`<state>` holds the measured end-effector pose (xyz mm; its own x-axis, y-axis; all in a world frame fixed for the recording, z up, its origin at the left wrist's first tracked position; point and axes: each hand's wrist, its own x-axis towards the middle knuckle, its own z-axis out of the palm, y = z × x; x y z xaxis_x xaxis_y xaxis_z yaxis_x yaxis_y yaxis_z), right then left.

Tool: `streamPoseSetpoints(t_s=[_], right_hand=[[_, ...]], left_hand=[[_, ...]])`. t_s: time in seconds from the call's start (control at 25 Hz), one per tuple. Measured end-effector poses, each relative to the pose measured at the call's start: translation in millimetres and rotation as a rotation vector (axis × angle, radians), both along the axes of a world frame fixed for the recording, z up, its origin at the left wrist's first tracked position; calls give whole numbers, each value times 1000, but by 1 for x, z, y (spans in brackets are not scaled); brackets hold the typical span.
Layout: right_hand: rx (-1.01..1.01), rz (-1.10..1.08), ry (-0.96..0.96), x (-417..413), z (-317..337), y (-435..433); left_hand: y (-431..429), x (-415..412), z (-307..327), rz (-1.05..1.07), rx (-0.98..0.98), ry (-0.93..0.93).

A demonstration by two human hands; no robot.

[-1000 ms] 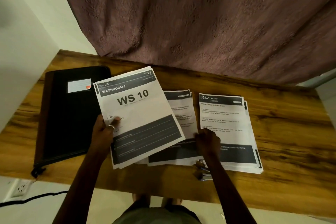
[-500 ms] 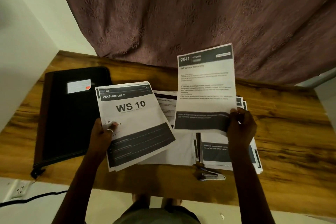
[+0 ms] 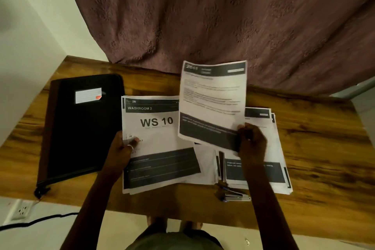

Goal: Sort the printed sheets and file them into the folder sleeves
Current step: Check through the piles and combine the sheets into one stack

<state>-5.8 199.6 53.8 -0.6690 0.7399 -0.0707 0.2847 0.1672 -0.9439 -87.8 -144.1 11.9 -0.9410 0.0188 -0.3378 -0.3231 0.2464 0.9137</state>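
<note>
On the tabletop (image 3: pixel 324 158) the folder (image 3: pixel 81 128) lies at my far left. Just right of it my left hand (image 3: pixel 123 148) holds the WS 10 sheets (image 3: pixel 154 138). My right hand (image 3: pixel 251 140) holds a single sheet (image 3: pixel 211 103) above the stack (image 3: pixel 269 176) on the right. The stapler (image 3: pixel 233 196) lies before that stack.

You have only one view, from the camera on your head. It looks forward and steeply down at the wooden table (image 3: pixel 324 148), close above your left hand (image 3: pixel 121 148) and right hand (image 3: pixel 251 140). The wide lens probably bends the edges.
</note>
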Motion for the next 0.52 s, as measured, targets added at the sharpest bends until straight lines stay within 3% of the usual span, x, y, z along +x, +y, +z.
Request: streamPoseSetpoints(t_s=[0.24,0.4,0.52], right_hand=[[163,304,-206,8,-36,-55],[131,442,-275,16,-53,-72],[182,517,-298,17,-53,-75]], left_hand=[[14,5,2,30,65,-78],[15,9,2,51,160,-111],[19,10,-3,-19,20,-71]])
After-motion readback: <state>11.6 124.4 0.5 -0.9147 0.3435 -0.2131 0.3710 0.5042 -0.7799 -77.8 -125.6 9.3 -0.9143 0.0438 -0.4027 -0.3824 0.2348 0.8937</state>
